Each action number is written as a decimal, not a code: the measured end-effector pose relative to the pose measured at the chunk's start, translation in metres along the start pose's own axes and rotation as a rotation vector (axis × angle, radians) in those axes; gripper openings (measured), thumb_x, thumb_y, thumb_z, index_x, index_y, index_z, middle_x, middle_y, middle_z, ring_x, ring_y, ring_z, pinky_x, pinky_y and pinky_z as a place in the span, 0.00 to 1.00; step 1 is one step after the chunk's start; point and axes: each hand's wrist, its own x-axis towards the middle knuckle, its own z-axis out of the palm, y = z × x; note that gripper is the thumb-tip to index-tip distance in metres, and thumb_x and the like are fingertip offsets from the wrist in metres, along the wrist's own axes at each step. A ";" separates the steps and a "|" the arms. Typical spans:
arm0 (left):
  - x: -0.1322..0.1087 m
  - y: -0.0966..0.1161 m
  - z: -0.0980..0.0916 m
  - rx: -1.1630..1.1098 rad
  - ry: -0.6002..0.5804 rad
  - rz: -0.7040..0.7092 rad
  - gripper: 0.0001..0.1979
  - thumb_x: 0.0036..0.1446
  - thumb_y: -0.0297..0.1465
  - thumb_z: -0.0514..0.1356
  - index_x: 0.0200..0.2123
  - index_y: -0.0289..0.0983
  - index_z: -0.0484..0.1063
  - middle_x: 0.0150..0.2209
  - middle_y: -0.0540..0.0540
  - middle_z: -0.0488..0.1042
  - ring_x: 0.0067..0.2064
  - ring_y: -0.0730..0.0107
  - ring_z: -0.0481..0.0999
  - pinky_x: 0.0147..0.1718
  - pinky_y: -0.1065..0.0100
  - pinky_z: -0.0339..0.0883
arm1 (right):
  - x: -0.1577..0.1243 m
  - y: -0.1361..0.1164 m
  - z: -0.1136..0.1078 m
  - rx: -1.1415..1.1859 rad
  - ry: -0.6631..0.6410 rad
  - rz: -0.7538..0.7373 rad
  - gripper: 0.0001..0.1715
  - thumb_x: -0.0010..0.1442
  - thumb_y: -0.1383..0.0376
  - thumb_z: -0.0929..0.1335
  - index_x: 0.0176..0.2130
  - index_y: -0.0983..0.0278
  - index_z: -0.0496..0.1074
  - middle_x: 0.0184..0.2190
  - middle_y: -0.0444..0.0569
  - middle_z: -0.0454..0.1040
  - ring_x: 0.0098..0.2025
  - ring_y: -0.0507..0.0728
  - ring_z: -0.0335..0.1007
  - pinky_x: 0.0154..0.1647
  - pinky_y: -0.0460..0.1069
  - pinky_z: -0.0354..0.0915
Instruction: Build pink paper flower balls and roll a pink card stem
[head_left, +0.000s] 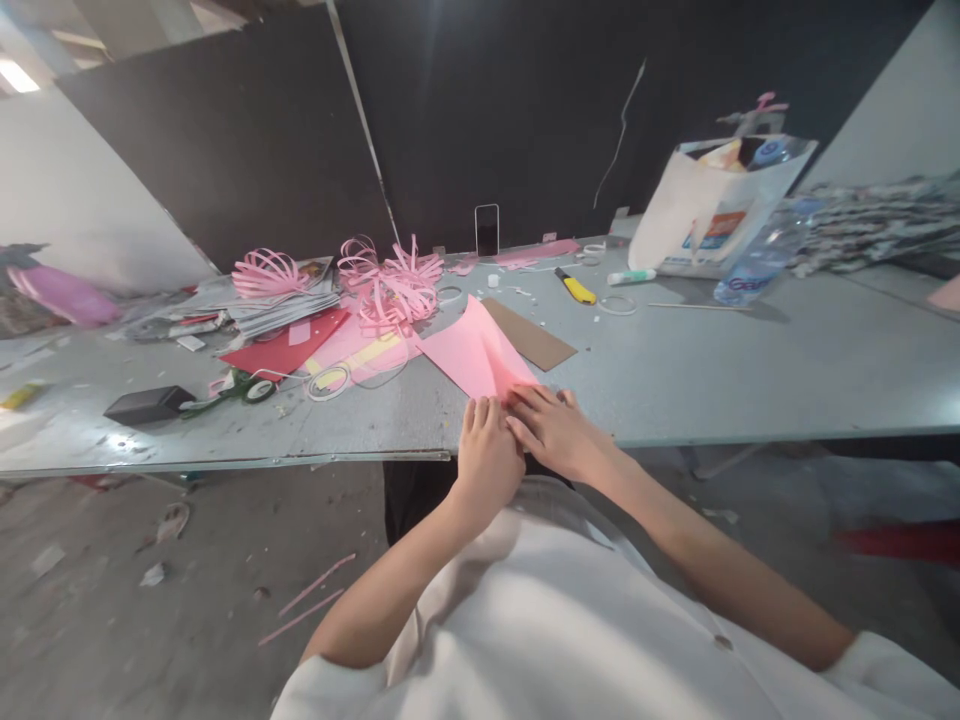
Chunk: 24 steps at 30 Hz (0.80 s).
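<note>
A sheet of pink paper (480, 350) lies at the table's front edge, bent up along a raised crease, with one corner pointing away from me. My left hand (489, 450) is closed on its near edge, fingers curled over the top and thumb side hidden. Right beside it, my right hand (559, 430) grips the same edge, its fingers bent on the paper and almost touching the left hand. Partly under the sheet is a piece of brown cardboard (532, 335). Further back lies a yellow utility knife (576, 287).
Looped pink paper strips (397, 285) and red paper (289, 345) are to the left, near green-handled scissors (236, 388) and a black block (148, 405). A phone (487, 232) stands against the dark panel. At the right are a white bag (712, 215) and plastic bottle (765, 260).
</note>
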 end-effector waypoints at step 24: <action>0.011 -0.011 0.003 -0.011 -0.096 -0.038 0.30 0.62 0.23 0.57 0.67 0.23 0.67 0.63 0.27 0.72 0.68 0.42 0.68 0.74 0.44 0.55 | -0.001 0.009 0.013 0.034 0.040 -0.086 0.38 0.81 0.52 0.50 0.76 0.67 0.62 0.72 0.59 0.68 0.77 0.67 0.59 0.79 0.72 0.49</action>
